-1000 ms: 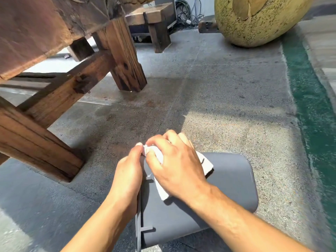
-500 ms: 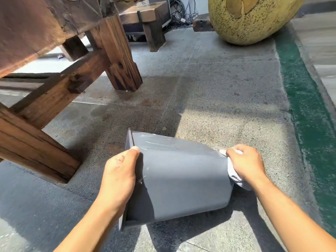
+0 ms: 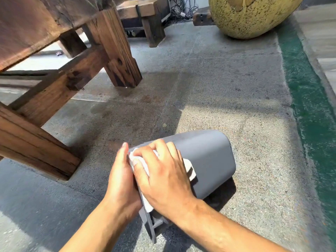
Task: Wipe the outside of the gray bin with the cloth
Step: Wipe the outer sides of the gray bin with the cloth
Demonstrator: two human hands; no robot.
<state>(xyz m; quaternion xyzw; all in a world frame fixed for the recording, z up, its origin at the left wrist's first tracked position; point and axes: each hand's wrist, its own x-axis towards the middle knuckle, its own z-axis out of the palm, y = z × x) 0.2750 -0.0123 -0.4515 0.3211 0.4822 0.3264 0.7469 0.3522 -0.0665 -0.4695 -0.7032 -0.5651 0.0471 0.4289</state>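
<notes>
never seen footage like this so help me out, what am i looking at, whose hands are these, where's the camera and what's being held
No machine here: these are a person's own two bare hands, filmed by one wide-angle camera worn on the head, looking forward and down. That is why the arms enter from the bottom edge.

A gray bin lies on its side on the concrete floor. The left hand grips its rim end to steady it. The right hand presses a white cloth flat against the bin's outer wall to wipe it.

Around them: heavy wooden table legs to the left, a big speckled yellow pot at the top, and a green strip along the floor on the right.
</notes>
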